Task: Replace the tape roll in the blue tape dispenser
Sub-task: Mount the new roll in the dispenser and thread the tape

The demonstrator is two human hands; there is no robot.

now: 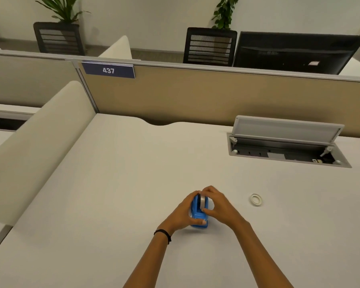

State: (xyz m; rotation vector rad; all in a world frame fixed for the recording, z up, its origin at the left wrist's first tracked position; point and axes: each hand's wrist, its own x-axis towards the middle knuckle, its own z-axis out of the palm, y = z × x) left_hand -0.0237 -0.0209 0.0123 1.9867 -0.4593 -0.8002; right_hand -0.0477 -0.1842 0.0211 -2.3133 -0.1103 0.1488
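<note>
Blue tape dispenser (198,215) between both hands' fingers (203,210), tape roll (201,201) seated

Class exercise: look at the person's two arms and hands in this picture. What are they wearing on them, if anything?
Both forearms are bare, with no sleeves showing up to the bottom edge of the picture. The left hand has a thin black band around its wrist, with a small knot or bead on its outer side. The right hand and its wrist carry nothing. No gloves, rings or watch are visible on either one.
</note>
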